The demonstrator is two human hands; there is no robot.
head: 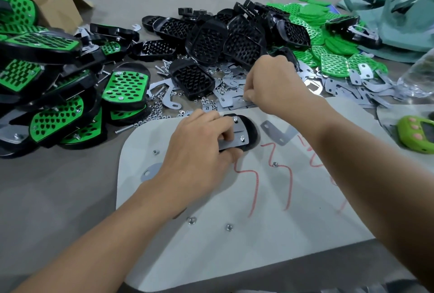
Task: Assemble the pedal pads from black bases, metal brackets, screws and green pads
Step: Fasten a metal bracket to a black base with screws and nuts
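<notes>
My left hand (199, 149) grips a black base (251, 133) lying face down on the white board (258, 234), fingers on the metal bracket (234, 142) that sits on it with two screw ends poking through. My right hand (270, 86) reaches past it into the pile of nuts and brackets (225, 98) and pinches something small there; what it holds is hidden by the fingers. A loose bracket (279, 134) lies just right of the base.
Finished green-and-black pads (47, 95) are stacked at the left by a cardboard box (58, 6). Black bases (211, 39) are heaped at the back, green pads (328, 53) and brackets at the right. Loose nuts (191, 220) dot the board. A green gadget (415, 134) lies far right.
</notes>
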